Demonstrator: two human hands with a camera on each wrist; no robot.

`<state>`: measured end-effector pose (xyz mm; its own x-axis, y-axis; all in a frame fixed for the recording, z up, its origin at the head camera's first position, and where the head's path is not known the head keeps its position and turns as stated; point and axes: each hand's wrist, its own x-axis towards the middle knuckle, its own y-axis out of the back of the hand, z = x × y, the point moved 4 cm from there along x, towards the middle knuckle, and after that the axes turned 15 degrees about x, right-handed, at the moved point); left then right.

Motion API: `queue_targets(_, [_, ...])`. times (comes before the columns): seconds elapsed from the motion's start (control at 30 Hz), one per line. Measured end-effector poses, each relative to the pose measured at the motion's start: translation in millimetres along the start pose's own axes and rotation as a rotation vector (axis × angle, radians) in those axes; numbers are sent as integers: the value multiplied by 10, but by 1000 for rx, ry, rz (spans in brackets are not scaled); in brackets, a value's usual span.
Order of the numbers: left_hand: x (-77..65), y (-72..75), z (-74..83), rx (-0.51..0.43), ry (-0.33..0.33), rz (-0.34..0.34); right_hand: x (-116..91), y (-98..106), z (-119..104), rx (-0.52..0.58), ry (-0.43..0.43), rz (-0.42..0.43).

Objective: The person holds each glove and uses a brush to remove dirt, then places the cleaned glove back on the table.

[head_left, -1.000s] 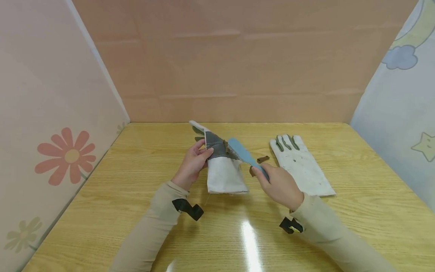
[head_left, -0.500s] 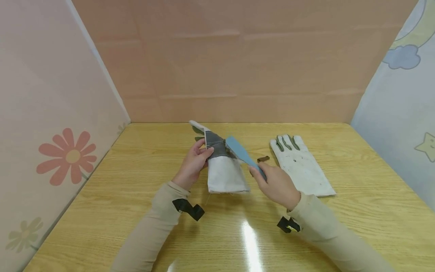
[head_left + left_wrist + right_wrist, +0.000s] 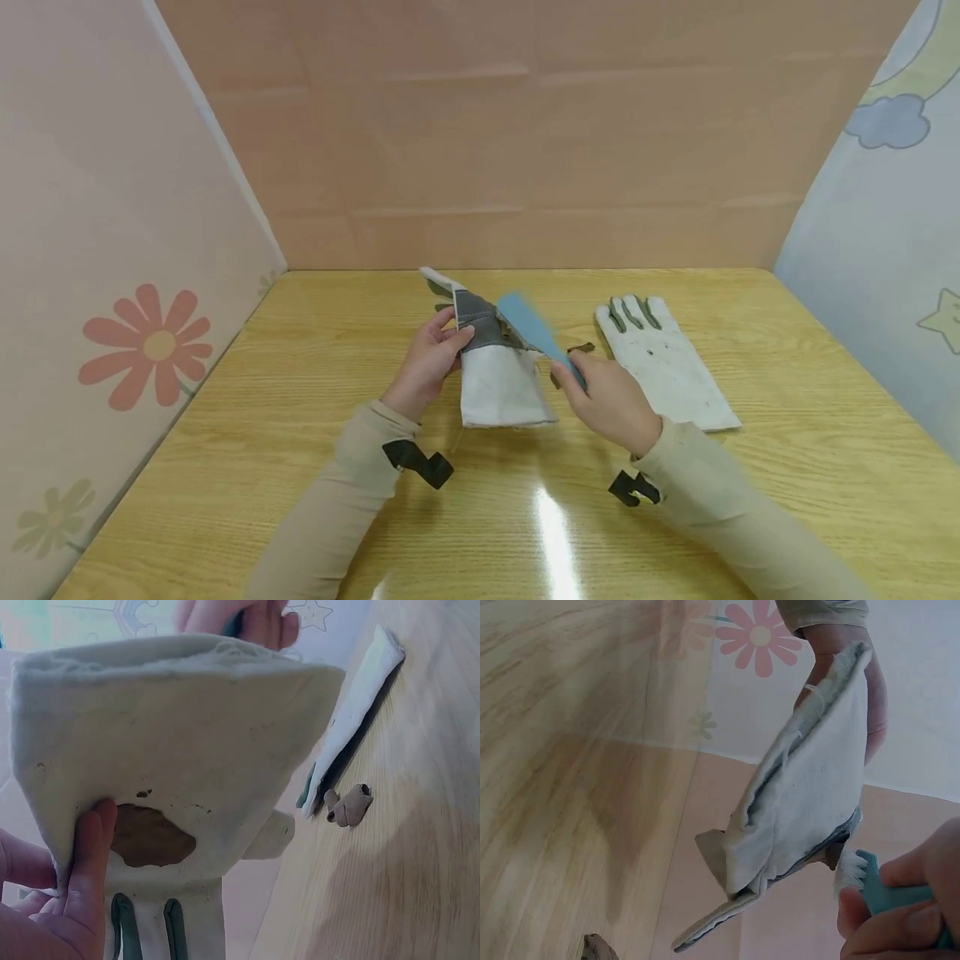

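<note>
My left hand pinches the side of a work glove, holding it above the table. The glove has a white cuff and back and a grey palm. In the left wrist view a brown, mud-like patch marks its white back; more brown stuff clings to the palm edge. My right hand grips a blue brush by its handle. In the right wrist view the brush's white bristles face the glove's palm, at or very near the brown stuff. Exact contact is hard to tell.
A second white glove with green finger seams lies flat on the wooden table, right of my right hand. Brown clumps lie on the table between the gloves. A peach-coloured panel stands behind the table.
The brush has made small strokes at the glove's palm edge; its head is blurred and slightly higher now. My right hand has shifted a little left. The left hand has barely moved.
</note>
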<state>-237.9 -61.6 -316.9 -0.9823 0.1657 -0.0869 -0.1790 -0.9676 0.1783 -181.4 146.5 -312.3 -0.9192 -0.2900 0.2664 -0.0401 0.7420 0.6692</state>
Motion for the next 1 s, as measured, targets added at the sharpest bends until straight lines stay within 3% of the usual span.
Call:
queue_targets(0.37, [25, 39, -36, -5, -6, 4, -91, 15, 26, -15, -38, -18])
queue_targets(0.6, [24, 50, -36, -10, -9, 10, -71, 92, -13, -6, -26, 19])
queue_targets(1.0, [22, 13, -23, -2, -3, -1, -52, -21, -21, 31, 4, -26])
